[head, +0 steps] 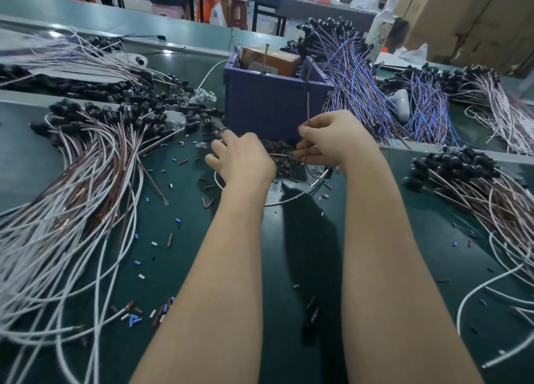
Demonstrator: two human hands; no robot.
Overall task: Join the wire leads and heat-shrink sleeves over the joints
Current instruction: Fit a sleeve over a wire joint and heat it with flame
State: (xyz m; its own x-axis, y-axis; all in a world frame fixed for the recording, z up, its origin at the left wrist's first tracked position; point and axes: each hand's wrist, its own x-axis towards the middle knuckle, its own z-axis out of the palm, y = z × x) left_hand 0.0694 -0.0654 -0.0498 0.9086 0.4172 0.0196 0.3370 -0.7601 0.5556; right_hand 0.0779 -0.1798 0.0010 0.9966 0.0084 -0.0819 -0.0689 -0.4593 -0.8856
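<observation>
The brown wire lead (308,109) pinched in my right hand (332,141) is thin and dark red-brown. It stands nearly upright above my fingertips, and its lower length curves down below the hand. A white wire lead (291,199) lies in an arc on the green mat (26,152), on my side of that hand. Just beyond my fingers sits a heap of short dark heat-shrink sleeves (284,157). Loose sleeve pieces (154,243) in blue, white and brown are scattered over the mat to my left. The left bundle (86,164) and the right bundle (476,187) of brown and white leads fan out, black caps at their far ends.
</observation>
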